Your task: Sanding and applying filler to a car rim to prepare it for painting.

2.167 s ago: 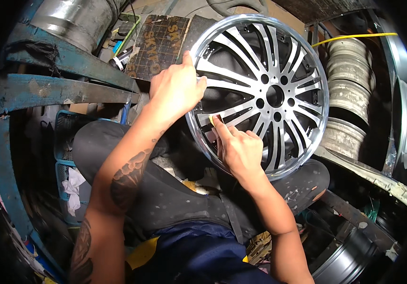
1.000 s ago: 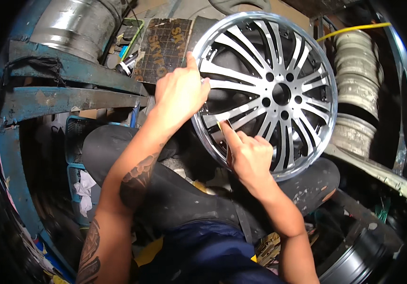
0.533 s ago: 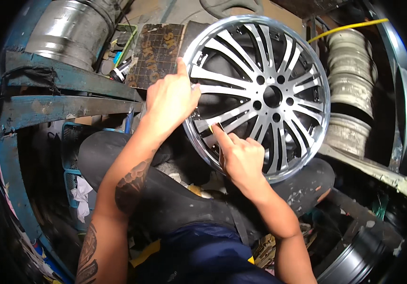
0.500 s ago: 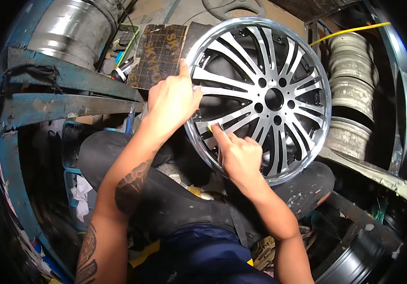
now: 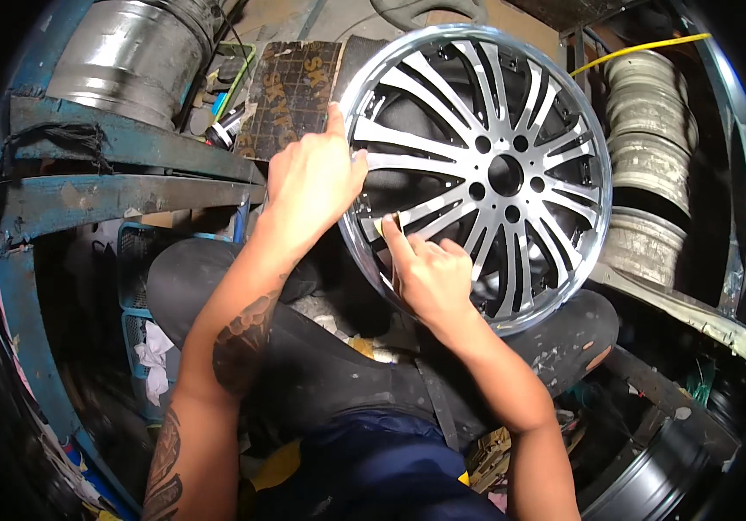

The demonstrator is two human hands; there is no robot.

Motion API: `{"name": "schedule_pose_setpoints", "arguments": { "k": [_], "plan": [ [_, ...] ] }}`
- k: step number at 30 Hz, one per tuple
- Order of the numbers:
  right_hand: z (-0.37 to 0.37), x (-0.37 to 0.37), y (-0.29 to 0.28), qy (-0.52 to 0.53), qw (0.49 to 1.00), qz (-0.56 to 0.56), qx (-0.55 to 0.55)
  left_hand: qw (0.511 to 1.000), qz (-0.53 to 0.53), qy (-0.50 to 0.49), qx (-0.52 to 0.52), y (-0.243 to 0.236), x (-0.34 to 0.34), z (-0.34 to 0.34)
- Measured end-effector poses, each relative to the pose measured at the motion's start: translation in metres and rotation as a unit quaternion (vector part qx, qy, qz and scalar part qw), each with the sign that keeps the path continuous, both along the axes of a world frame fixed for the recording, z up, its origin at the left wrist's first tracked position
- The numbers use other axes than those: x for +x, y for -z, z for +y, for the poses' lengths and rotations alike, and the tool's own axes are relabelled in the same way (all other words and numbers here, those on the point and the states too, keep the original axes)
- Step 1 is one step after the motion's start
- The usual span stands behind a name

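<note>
A multi-spoke alloy wheel (image 5: 505,213) with a shiny lip rests face up across my lap, its spokes silver with dark gaps between them. On its left edge my left hand (image 5: 312,178) grips the lip, index finger stretched along the rim and thumb over the inner side. Lower down, my right hand (image 5: 432,276) pinches a small folded piece of sandpaper (image 5: 381,226), yellowish with a dark edge. Its index fingertip presses this against the outer end of a spoke at the lower left. The underside of the sandpaper is hidden by my fingers.
Stacked bare rims (image 5: 649,165) stand at the right, with a yellow hose (image 5: 642,52) above them. A big metal rim (image 5: 130,65) sits at the upper left behind a blue frame (image 5: 130,200). A printed board (image 5: 290,100) lies beyond my left hand; another rim (image 5: 651,478) is at the lower right.
My right hand has slid slightly left along the spoke with the sandpaper. My left hand keeps its place on the lip, and the whole view has shifted a little.
</note>
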State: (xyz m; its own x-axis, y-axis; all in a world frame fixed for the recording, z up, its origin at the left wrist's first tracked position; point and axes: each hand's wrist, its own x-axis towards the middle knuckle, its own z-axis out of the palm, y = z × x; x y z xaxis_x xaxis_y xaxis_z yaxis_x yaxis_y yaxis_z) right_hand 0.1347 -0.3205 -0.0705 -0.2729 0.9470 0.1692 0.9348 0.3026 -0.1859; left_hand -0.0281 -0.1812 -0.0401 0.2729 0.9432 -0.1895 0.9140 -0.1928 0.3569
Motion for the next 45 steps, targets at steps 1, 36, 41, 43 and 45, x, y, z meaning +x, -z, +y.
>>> {"name": "schedule_pose_setpoints", "arguments": {
  "k": [1, 36, 41, 43, 45],
  "plan": [
    [0.003, -0.003, 0.000, 0.001, 1.000, -0.002, -0.005, 1.000, 0.002, -0.001, -0.001, 0.001, -0.002, 0.000],
    [-0.003, 0.000, -0.007, 0.011, 1.000, 0.000, -0.025, 0.999, -0.030, 0.004, 0.017, -0.013, 0.002, -0.004],
    [-0.010, 0.000, -0.013, 0.010, 0.999, -0.007, -0.043, 0.993, -0.081, 0.063, 0.051, -0.006, 0.001, -0.010],
    [0.007, -0.001, -0.006, 0.000, 0.999, 0.008, -0.034, 0.990, -0.100, 0.086, 0.054, -0.008, -0.003, -0.007],
    [0.004, -0.002, -0.018, -0.002, 0.999, 0.007, -0.035, 0.990, -0.091, 0.106, 0.032, -0.003, -0.008, -0.011]
  ]
}}
